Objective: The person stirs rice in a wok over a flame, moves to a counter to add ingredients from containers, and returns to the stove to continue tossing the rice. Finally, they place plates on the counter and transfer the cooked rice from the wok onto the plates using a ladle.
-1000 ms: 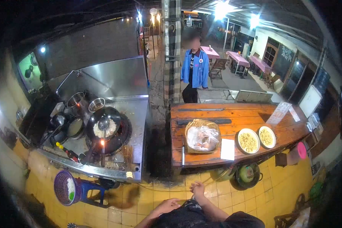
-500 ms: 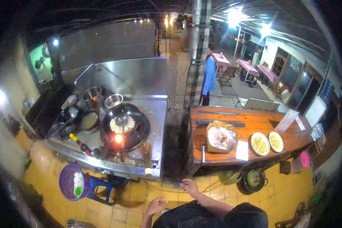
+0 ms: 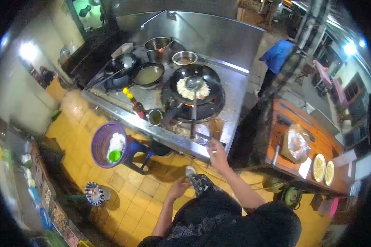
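The right hand [image 3: 217, 154] is stretched forward to the front edge of the stove [image 3: 235, 84]. Its fingers are loosely bent, half open, and I see nothing held in them. It is nearest to a straw brush [image 3: 215, 128], which lies just beyond the fingertips; if they touch, I cannot tell. The left hand [image 3: 179, 189] is lower, close to the person's body above the yellow floor [image 3: 123, 190]. It is partly curled, and I see no object in it.

On the stove, the black wok [image 3: 212, 77] sits over the burner, in front of the right hand and a little to its left. In it lies a heap of white food [image 3: 203, 92], and the bowl of a ladle [image 3: 194, 83] rests on this food, with the long handle pointing toward the front edge. To the left stand a metal cup [image 3: 155, 117] and bottles with yellow caps [image 3: 139, 110].

Below the stove, a purple basket [image 3: 97, 144] contains white food and a green scoop [image 3: 114, 155]. On the right, the wooden tabletop [image 3: 282, 117] carries a plastic-covered package [image 3: 297, 144] and two oval plates. Behind it walks a person in blue [image 3: 278, 54].
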